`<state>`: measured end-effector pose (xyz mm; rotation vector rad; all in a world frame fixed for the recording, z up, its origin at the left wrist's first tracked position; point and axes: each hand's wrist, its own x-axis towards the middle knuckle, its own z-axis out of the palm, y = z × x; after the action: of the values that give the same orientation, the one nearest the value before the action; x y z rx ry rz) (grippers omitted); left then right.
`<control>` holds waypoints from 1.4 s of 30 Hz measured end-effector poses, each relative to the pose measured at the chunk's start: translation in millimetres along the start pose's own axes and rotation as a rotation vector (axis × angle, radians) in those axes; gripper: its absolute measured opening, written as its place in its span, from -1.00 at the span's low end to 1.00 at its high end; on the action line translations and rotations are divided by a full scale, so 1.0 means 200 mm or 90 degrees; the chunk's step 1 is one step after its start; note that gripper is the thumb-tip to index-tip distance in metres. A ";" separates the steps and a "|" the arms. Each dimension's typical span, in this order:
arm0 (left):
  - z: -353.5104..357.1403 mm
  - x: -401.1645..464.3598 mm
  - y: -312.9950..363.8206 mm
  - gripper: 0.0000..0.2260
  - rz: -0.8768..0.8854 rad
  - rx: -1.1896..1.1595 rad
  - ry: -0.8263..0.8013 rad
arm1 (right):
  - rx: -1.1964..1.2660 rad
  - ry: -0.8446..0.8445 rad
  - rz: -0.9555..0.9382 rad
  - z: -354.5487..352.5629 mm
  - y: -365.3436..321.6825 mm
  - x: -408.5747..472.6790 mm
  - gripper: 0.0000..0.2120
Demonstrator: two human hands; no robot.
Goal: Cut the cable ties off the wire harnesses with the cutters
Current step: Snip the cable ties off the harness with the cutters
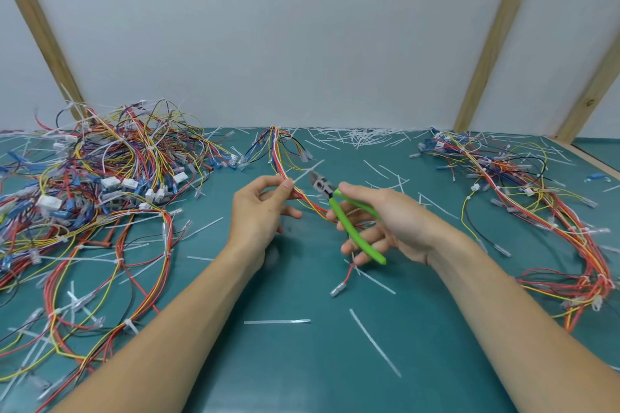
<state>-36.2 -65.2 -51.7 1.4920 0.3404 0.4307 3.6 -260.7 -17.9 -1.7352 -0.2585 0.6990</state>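
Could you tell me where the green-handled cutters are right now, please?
In the head view, the cutters are just right of centre above the green mat, gripped by the right hand, their head beside the wire harness pinched by the left hand.

One cutters — two hands, three harness piles.

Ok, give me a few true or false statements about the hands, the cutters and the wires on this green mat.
1. The right hand holds the green-handled cutters. True.
2. The left hand lies flat on the green mat. False: it pinches the red and yellow wire harness.
3. The cutters' handles are blue. False: green.
4. Cut white cable tie pieces litter the mat. True.
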 end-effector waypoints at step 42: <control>-0.01 0.00 -0.01 -0.79 0.002 0.014 -0.079 | -0.152 0.074 -0.044 0.05 0.02 0.02 -0.54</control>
<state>-36.4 -63.4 -54.5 1.5335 0.2453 0.3354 0.4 -251.8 -23.8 -1.9765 -0.3307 0.5314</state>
